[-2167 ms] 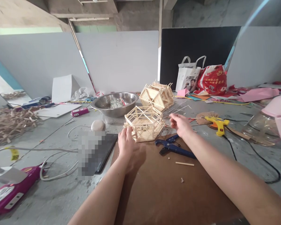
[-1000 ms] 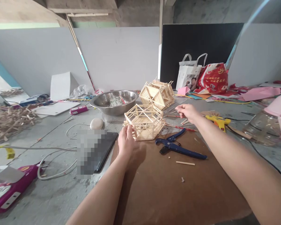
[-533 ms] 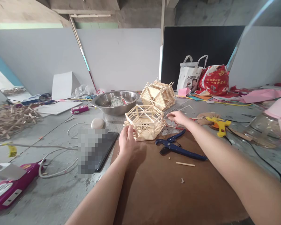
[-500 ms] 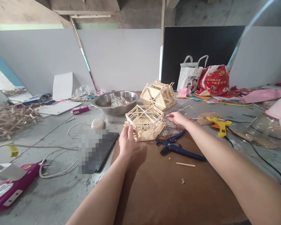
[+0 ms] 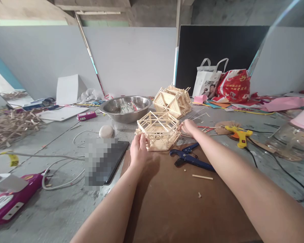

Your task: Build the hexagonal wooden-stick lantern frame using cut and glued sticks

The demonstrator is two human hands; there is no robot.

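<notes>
A hexagonal frame of pale wooden sticks (image 5: 158, 141) stands at the back edge of a brown board (image 5: 167, 202). My left hand (image 5: 138, 148) is closed on its left side, with the fingertips on the sticks. At its right side, my right hand (image 5: 188, 127) has its fingers curled in against the corner; the fingertips are partly hidden. Blue-handled cutters (image 5: 190, 158) lie in front of the frame, partly behind my right forearm. A short wooden stick (image 5: 202, 177) rests on the board near small scraps.
Behind the frame sit another stick structure (image 5: 171, 101) and a steel bowl (image 5: 126, 114). A yellow glue gun (image 5: 240, 135) and a clear jar (image 5: 288, 141) are on the right. To the left are a dark tablet or phone (image 5: 116, 162), cables and a purple power strip (image 5: 22, 199).
My right hand has moved slightly left and in against the frame's right corner, its fingers more curled. My left hand stays at the frame's left side. The view has shifted a little.
</notes>
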